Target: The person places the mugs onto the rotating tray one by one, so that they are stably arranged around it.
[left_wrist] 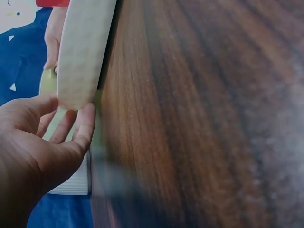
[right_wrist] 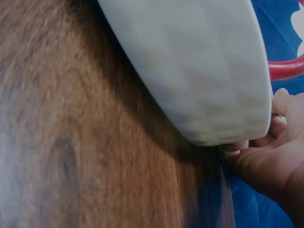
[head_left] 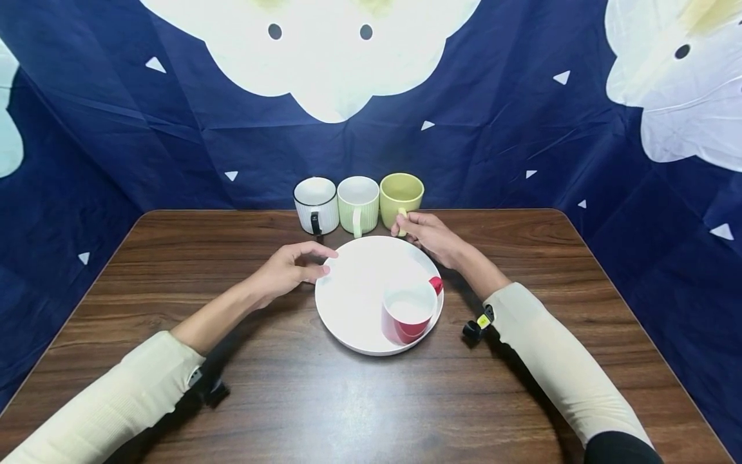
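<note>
My left hand (head_left: 285,269) grips the left edge of a round white tray (head_left: 352,299); the left wrist view has thumb and fingertips on either side of its patterned wall (left_wrist: 84,57). Inside the tray, toward its right side, stands a red mug (head_left: 410,330) with a white interior. At the back, a yellow-green mug (head_left: 390,206) stands upright, and my right hand (head_left: 433,238) pinches its handle. From the right wrist, the tray's wall (right_wrist: 204,76) hides that mug and part of the fingers, while the red mug's handle (right_wrist: 286,69) shows above.
Left of the yellow-green mug stand a pale green mug (head_left: 350,209) with ribbed sides and a white mug (head_left: 324,216) with a black rim and handle. All three line the back edge of the wooden table (head_left: 261,386). A blue patterned cloth (head_left: 191,148) hangs behind.
</note>
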The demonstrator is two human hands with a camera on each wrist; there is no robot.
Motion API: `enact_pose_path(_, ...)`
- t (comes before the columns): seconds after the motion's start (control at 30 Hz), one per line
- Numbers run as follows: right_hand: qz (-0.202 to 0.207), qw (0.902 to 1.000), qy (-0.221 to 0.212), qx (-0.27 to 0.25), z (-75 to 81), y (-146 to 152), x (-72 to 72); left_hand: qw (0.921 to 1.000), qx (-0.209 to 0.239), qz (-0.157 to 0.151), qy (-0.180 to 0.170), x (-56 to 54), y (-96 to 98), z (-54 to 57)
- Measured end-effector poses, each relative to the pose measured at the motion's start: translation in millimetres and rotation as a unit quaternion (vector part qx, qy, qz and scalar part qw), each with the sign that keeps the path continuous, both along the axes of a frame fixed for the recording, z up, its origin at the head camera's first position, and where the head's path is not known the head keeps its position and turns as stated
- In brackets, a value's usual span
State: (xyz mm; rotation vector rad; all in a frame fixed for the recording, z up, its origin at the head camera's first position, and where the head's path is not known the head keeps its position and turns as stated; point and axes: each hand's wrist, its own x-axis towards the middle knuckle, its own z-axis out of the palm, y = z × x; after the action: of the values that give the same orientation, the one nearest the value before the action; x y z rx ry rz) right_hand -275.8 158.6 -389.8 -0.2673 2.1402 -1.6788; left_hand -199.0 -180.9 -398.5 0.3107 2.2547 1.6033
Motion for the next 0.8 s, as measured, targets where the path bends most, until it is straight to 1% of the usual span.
enact_pose_path(0.1,0.004,1.0000,0.003,0.003,0.1,2.3,0.5,1.0000,-0.001,0.000,-0.001,2.6,-0.4,0.7)
enact_pose_path(0.3,0.010,0.9999,0.007,-0.011,-1.8,9.1,0.7,1.0000,-0.004,0.001,0.004,6.9,-1.6,1.1)
enact_pose_path(0.47,0.013,0.9991,0.001,-0.041,-3.3,14.8,0.3,1.0000,-0.002,-0.002,0.001,10.7,-3.2,0.9)
enact_pose_path(0.67,0.011,0.9951,-0.017,-0.097,-4.0,17.5,1.8,1.0000,-0.007,0.003,0.005,15.8,-4.8,0.3)
enact_pose_path(0.8,0.003,0.9940,-0.013,-0.108,-6.8,18.3,1.1,1.0000,0.000,0.001,0.007,19.3,-5.5,-0.1)
